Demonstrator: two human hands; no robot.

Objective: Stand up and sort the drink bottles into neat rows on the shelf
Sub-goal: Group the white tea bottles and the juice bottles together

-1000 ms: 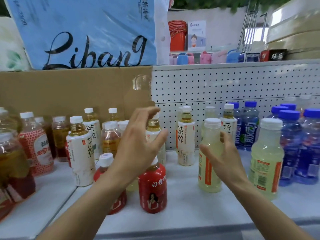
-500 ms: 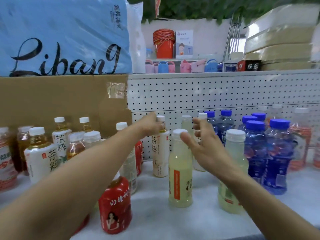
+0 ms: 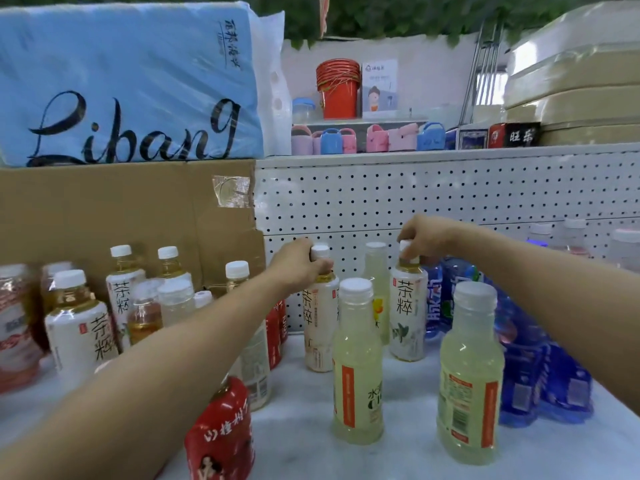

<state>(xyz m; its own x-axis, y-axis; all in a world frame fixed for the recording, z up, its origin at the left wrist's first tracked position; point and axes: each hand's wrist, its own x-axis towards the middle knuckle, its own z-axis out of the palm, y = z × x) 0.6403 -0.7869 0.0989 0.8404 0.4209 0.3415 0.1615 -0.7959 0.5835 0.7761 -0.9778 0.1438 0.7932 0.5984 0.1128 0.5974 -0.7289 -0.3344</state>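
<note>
- Head view: the left hand (image 3: 298,263) is closed around the neck of a white-label tea bottle (image 3: 320,320) standing on the shelf (image 3: 301,427).
- The right hand (image 3: 420,237) is clamped on the cap of a second tea bottle (image 3: 407,313), just beside the blue bottles (image 3: 519,344).
- Two pale yellow bottles (image 3: 356,368) are seen upright in front.

Pretty clearly a small shop. A white shelf (image 3: 311,403) with a pegboard back panel (image 3: 415,195) is stocked with many same-brand drink bottles (image 3: 356,358). At 11 o'clock a wrapped tissue pack (image 3: 131,84) is stacked on a cardboard box (image 3: 104,209); at 12 o'clock red buckets (image 3: 337,88) and little plastic baskets (image 3: 374,138) are displayed.
</note>
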